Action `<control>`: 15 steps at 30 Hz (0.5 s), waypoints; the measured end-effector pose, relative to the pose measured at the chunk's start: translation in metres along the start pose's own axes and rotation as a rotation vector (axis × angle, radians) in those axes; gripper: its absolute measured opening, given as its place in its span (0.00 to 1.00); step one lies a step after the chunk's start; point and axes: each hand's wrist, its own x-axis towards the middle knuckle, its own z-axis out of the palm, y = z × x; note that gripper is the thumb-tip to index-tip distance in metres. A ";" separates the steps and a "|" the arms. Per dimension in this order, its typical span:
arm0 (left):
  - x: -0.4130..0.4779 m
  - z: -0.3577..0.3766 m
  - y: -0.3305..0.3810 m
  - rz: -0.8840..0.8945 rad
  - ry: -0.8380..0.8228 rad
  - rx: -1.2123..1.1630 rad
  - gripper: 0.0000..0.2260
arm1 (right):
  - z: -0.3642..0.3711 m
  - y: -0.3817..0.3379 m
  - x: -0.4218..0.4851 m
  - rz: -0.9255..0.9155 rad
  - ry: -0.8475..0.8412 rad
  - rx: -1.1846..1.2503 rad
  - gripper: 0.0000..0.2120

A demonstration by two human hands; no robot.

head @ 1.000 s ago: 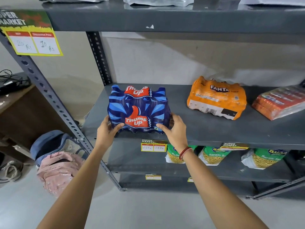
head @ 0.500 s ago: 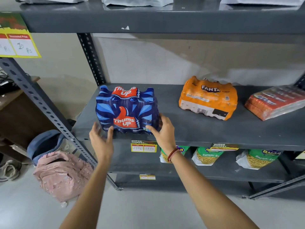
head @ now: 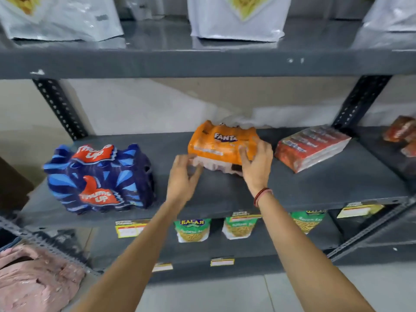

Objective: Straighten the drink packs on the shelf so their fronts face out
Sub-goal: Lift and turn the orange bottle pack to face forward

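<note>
The right hand [head: 256, 164] is gripping the near right corner of the orange Fanta pack [head: 221, 144], its grip closed around that edge with the fingers [head: 244, 154] spread over the front. The left hand [head: 183, 174] is reaching in at the pack's near left corner with a wide, curled grip; blur is hiding whether it is touching. The Fanta pack is lying tilted on the middle of the grey shelf [head: 315, 190], toward the far side. Well apart to the left, the blue Thums Up pack [head: 99, 179] is standing near the front edge, logo facing out. Just beside the right hand, a red pack [head: 311, 147] is lying at an angle. Both forearms are stretching up from below, a red thread band [head: 261, 195] circling the right wrist. Green Balaji snack bags [head: 193, 229] are sitting on the shelf below.
</note>
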 end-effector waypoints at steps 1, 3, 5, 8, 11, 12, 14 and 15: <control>0.018 0.007 0.001 -0.018 0.008 0.023 0.14 | -0.006 0.006 0.014 0.035 0.002 -0.046 0.22; 0.053 0.023 0.004 -0.127 0.051 0.017 0.22 | -0.013 0.021 0.041 0.137 -0.073 -0.114 0.30; 0.080 0.030 0.005 -0.388 0.100 -0.115 0.32 | -0.010 0.032 0.057 0.275 -0.247 -0.113 0.39; 0.097 0.039 -0.007 -0.653 -0.039 -0.145 0.41 | -0.007 0.042 0.062 0.494 -0.481 0.030 0.38; 0.095 0.045 -0.015 -0.684 -0.077 -0.197 0.35 | -0.003 0.049 0.057 0.581 -0.511 0.259 0.28; 0.094 0.047 -0.016 -0.695 -0.043 -0.237 0.33 | 0.000 0.053 0.056 0.586 -0.503 0.321 0.27; 0.086 0.048 -0.015 -0.684 0.004 -0.314 0.31 | 0.004 0.058 0.051 0.572 -0.495 0.432 0.27; 0.080 0.049 -0.014 -0.657 0.018 -0.357 0.30 | 0.004 0.060 0.048 0.539 -0.495 0.475 0.26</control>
